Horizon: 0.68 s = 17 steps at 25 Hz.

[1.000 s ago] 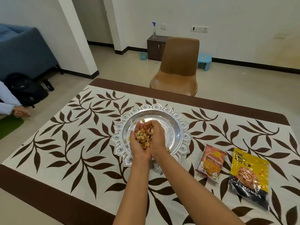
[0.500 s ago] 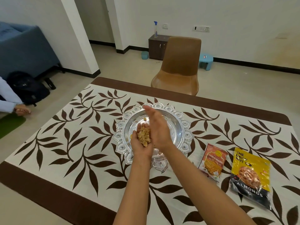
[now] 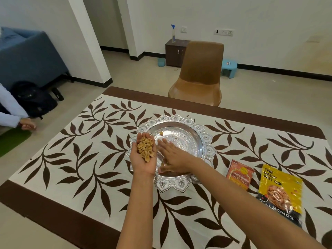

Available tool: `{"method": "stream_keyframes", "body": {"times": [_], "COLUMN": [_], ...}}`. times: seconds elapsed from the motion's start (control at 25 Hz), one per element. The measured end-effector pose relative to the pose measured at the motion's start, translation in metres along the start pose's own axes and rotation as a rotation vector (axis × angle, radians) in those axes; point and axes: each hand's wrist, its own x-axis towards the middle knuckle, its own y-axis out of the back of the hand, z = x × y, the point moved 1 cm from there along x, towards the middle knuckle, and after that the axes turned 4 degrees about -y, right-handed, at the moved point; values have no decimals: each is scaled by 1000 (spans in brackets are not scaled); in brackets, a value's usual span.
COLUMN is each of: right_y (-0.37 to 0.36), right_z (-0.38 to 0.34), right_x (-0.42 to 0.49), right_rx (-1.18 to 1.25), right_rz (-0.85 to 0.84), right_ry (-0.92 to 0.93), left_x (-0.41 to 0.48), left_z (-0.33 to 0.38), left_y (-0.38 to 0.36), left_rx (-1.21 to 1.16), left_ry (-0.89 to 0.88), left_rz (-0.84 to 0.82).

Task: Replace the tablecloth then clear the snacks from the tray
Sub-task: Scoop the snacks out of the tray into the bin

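Snacks (image 3: 145,149) cupped in left hand (image 3: 143,165) | right hand (image 3: 172,155) flat in tray (image 3: 208,141)

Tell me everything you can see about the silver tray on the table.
The tray is round, shiny and silver-looking metal, with a deep embossed bowl and a scalloped, petal-shaped rim. It sits flat mid-table on the leaf-patterned tablecloth. Only a few loose snack pieces lie inside. The right hand lies palm down inside its near left part, fingers straight; the left hand, snacks on its palm, is above its left rim.
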Motion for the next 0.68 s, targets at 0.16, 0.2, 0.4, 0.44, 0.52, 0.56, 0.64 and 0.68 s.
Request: {"method": "stream_keyframes", "body": {"times": [0.16,0.2,0.4,0.44,0.52,0.56,0.64,0.68], "right_y": [-1,2,12,13,15,16,18,20], "right_z": [-5,-6,-15,-18,-21,-21,-19,-17], "right_x": [10,11,12,13,13,13,10,8], "right_rx": [-10,3,36,-35,-146,-136,95,340], "right_rz": [208,239,156,143,135,144,260,367], "right_ry": [73,75,-18,-60,-138,-185,-304,-381], "left_x": [0,0,2,2,2,3,3,4], "left_z": [-4,-5,-10,-11,-13,-13,-14,-14], "left_y": [3,4,8,8,8,8,10,10], "left_rx": [-3,-2,63,88,114,113,109,113], "left_ry": [4,9,15,13,11,11,12,14], "left_rz": [0,-1,31,33,34,38,48,49]}}
